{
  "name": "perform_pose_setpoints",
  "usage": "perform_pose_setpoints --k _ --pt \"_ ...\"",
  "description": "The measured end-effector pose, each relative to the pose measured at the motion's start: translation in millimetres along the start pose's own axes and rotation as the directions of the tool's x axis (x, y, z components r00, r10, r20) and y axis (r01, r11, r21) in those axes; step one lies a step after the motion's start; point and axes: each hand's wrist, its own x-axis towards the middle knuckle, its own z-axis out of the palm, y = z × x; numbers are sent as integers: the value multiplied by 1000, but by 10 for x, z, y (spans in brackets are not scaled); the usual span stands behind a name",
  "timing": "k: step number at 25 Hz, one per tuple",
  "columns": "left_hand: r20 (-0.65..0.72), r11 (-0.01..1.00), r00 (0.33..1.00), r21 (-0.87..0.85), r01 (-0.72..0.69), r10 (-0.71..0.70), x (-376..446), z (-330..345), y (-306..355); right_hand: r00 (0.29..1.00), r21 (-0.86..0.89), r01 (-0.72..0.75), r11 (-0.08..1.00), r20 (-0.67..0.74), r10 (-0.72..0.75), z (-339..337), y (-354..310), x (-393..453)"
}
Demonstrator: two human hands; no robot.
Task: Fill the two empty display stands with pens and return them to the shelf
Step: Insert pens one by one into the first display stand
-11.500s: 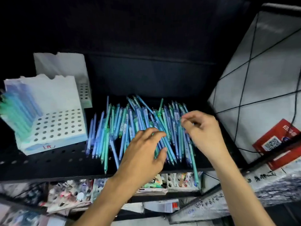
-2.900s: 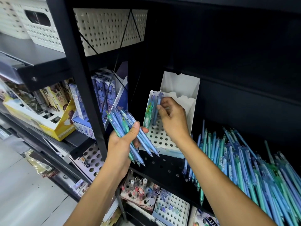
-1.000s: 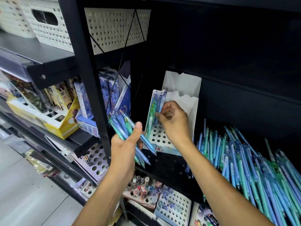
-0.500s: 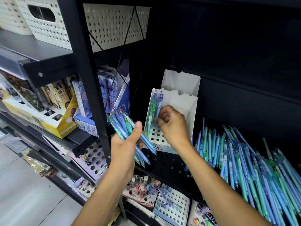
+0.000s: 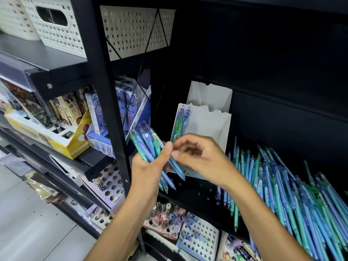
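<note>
My left hand [image 5: 148, 166] grips a bundle of blue and green pens [image 5: 146, 143], tips pointing down. My right hand [image 5: 199, 157] is at the bundle, its fingertips against my left thumb, and pinches a blue pen [image 5: 178, 169] that sticks out lower right of the bundle. Behind the hands, a white display stand [image 5: 209, 125] sits on the black shelf [image 5: 195, 193] with a few pens [image 5: 181, 121] upright at its left side. A second white stand [image 5: 209, 95] is right behind it; I see no pens in it. Many loose pens [image 5: 286, 189] lie to the right.
A black upright post [image 5: 105, 91] stands just left of my hands. White perforated baskets [image 5: 58, 29] are on the shelf above. Boxed stationery [image 5: 98, 117] fills the left bay. Stands with holes and small items [image 5: 197, 234] line the shelf below.
My right hand has left the front stand and come back to the bundle in my left hand. The pen it was setting in now stands in the stand.
</note>
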Motion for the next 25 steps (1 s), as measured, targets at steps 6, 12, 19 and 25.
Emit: perform_pose_setpoints --k 6,12,19,25 --pt "37 999 999 44 -1 0 -57 84 -78 996 -157 -21 987 82 35 -81 66 -105" --pt "-5 999 1000 51 -10 10 24 9 -88 990 -18 -67 998 -125 65 -311 120 -37" --pt "-11 999 1000 46 -8 8 14 -2 -107 898 76 -86 993 -426 110 -39 276 320" --pt "-34 998 999 54 -31 33 32 -42 -97 881 -8 -102 995 -464 87 107 369 388"
